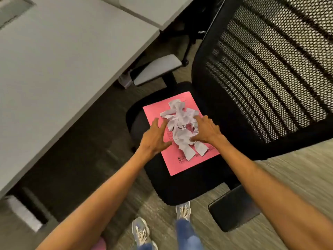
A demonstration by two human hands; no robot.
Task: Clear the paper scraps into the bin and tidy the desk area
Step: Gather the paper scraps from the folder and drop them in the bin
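A heap of white torn paper scraps (181, 123) lies on a pink sheet (182, 166) that rests on the black seat of an office chair (189, 188). My left hand (155, 138) hovers at the left side of the heap, fingers spread, holding nothing. At the right side of the heap is my right hand (206, 129), fingers spread, thumb touching the scraps. Both palms face down over the pink sheet. No bin is in view.
A grey desk (63, 60) fills the upper left, its edge running diagonally. The chair's mesh backrest (270, 69) stands at the right, with a grey armrest (156, 69) behind the seat and a black armrest (232, 210) in front. My shoes (142, 231) stand on carpet.
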